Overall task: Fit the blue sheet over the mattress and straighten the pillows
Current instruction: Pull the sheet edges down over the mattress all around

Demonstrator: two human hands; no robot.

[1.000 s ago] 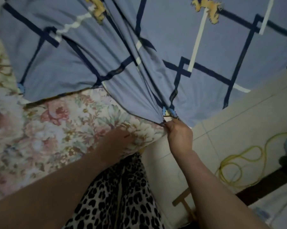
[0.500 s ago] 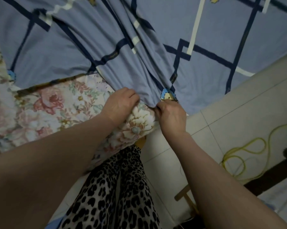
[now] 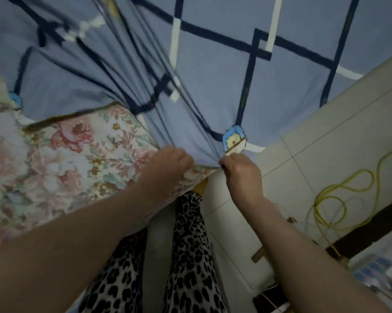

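Both hands, left hand (image 3: 168, 163) and right hand (image 3: 240, 168), pinch blue sheet (image 3: 213, 91) hem at floral mattress (image 3: 77, 159) corner (fingers curled tight). Risk: taut hem slipping free, springing back.

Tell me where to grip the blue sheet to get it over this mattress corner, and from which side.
Grip the sheet at its hem by the corner, where both hands, left and right, already bunch it. Come from the foot side and pull down over the floral mattress; the folds fan out from that point.
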